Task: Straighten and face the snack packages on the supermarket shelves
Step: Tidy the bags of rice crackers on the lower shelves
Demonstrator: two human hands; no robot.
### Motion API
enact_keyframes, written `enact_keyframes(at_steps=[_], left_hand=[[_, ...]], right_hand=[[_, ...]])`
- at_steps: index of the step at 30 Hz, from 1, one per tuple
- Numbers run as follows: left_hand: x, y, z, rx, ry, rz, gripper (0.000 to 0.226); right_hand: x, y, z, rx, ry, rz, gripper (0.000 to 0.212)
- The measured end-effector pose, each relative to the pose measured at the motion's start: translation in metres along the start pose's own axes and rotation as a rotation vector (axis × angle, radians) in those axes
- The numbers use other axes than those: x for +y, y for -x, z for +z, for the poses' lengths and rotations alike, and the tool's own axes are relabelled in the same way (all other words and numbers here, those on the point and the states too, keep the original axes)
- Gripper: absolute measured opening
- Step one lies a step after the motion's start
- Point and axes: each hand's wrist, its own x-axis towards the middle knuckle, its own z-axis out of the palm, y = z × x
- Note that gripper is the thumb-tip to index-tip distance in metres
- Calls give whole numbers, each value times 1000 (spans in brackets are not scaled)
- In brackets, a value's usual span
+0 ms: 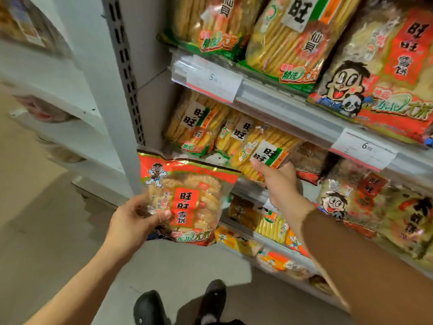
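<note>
My left hand [138, 219] grips a red-topped bag of pale rice crackers [189, 202], held off the shelf in front of the grey upright. My right hand [278, 181] reaches to the middle shelf and pinches the lower edge of a yellow cracker pack with a green and white label [264, 148], thumb on its front. That pack leans among similar yellow packs [194, 127] on the same shelf. Larger yellow packs [288, 36] and a red cartoon bag [379, 73] sit on the shelf above.
A slotted grey upright [124, 66] bounds the bay on the left. Price tags [214, 78] hang on the shelf rails. Lower shelves hold red bags [351, 205] and small yellow and orange packs [271, 225]. My dark shoes [150, 306] stand on the beige floor.
</note>
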Motion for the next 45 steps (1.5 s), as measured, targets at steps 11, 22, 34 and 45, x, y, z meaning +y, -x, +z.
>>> enact_keyframes(at_steps=[11,22,34,45], left_hand=[[-15,4,-43,-34,53,-10,42],[-13,1,-32,-85,85,-40,45],[3,-5,9,-196,49,1,38],[58,-8,150,-432,-190,107,34]], right_hand=[[-8,-1,65,-23,29,16,60],[-7,-10,73,-12,79,88,73],[11,46,21,36,10,26,62],[69,130,-102,42,-100,158,63]])
